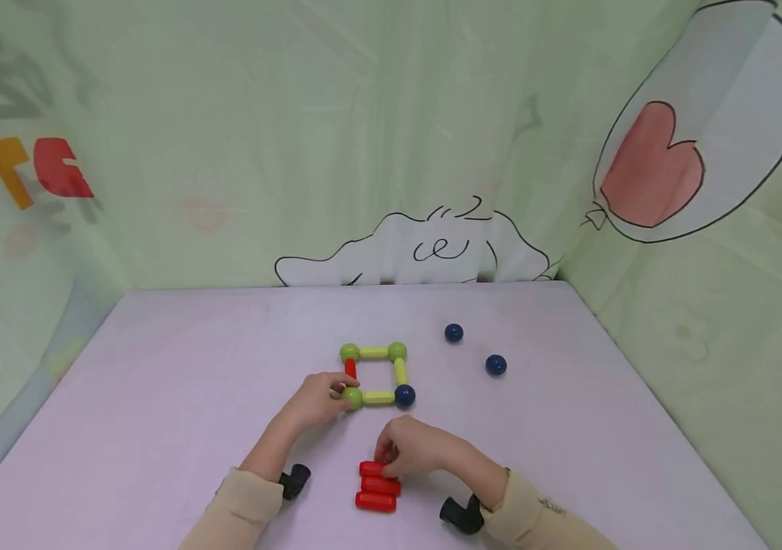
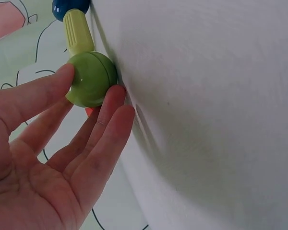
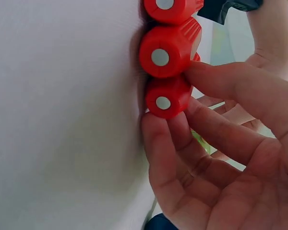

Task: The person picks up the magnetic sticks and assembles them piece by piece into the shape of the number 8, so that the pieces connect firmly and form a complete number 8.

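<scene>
A small square of magnetic rods and balls lies on the table. Three of its corners are green balls and the fourth is a dark blue ball. Yellow-green rods form three sides; a red rod makes the left one. My left hand pinches the near-left green ball between thumb and fingers. Closer to me, three red rods lie side by side. My right hand grips the farthest red rod, its thumb also close against the middle red rod.
Two loose dark blue balls lie farther back, right of the square. The pale table meets a printed cloth backdrop at its rear and sides. A black wrist mount sticks out under each forearm.
</scene>
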The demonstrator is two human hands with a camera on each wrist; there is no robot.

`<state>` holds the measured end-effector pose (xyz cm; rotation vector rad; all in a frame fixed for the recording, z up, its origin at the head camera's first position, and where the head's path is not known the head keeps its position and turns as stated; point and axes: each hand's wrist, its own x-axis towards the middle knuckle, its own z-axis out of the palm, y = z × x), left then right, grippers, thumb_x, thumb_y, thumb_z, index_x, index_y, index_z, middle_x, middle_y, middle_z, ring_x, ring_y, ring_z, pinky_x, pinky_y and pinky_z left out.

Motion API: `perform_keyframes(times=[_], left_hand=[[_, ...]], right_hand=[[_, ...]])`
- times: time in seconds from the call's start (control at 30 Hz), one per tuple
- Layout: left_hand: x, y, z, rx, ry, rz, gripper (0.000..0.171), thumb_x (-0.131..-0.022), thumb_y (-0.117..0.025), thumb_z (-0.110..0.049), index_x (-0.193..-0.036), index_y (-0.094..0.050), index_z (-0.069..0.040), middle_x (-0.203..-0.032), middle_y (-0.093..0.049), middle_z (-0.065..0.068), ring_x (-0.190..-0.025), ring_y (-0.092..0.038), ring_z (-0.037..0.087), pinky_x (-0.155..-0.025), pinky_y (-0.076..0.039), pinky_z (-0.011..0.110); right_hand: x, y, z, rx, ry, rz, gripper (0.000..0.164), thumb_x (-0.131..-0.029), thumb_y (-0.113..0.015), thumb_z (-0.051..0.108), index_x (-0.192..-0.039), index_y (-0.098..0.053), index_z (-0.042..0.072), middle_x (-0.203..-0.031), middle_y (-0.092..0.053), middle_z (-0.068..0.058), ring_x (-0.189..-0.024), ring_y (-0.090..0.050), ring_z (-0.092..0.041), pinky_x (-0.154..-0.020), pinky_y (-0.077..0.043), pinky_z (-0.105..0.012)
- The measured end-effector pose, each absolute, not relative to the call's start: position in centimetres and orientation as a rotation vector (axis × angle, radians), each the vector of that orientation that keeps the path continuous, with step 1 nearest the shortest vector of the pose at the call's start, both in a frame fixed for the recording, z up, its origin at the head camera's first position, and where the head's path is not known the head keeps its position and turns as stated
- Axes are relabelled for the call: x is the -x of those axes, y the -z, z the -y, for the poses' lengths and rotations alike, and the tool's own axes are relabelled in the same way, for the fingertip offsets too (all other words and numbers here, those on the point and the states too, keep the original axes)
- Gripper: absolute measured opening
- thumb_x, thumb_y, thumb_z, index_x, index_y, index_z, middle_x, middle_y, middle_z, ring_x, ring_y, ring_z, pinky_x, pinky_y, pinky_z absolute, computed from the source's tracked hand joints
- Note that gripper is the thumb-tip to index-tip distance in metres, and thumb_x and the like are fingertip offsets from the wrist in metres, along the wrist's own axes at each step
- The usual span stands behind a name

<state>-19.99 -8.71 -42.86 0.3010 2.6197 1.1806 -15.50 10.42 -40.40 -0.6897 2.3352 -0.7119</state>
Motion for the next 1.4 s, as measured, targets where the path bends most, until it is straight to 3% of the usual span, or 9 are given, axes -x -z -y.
perform_keyframes(times=[0.47,1.07,1.4], left_hand=[[20.0,42.8,8.8,-0.305,-1.180,-2.608,0.029,-0.083,-0.064,-0.006,-0.112,-0.064,-0.009,-0.103,-0.060,0.011,-0.091,-0.059,0.025,-0.072,-0.051,0.034],[20.1,42.9,9.1,-0.295,-1.204,-2.579,0.027,-0.084,-0.063,-0.005,-0.111,-0.064,-0.009,-0.101,-0.060,0.009,-0.091,-0.060,0.025,-0.074,-0.051,0.035],[20.1,42.8,9.1,-0.313,-1.198,-2.568,0.026,-0.087,-0.060,-0.007,-0.112,-0.064,-0.009,-0.104,-0.060,0.011,-0.093,-0.059,0.027,-0.075,-0.051,0.036]], right_hand=[[16.0,41.1,-10.2,0.589,0.953,-2.369,0.012,-0.076,-0.071,0.004,-0.083,-0.062,0.005,-0.067,-0.055,0.000,-0.058,-0.050,-0.011,-0.053,-0.044,-0.021],[17.0,42.5,-8.0,0.332,1.172,-2.406,0.019,-0.077,-0.073,0.014,-0.089,-0.062,0.004,-0.072,-0.058,-0.001,-0.064,-0.054,-0.013,-0.059,-0.048,-0.025],[17.9,43.0,-7.2,0.190,1.335,-2.299,0.019,-0.078,-0.072,0.014,-0.087,-0.060,0.001,-0.068,-0.061,-0.003,-0.056,-0.058,-0.011,-0.058,-0.048,-0.022]])
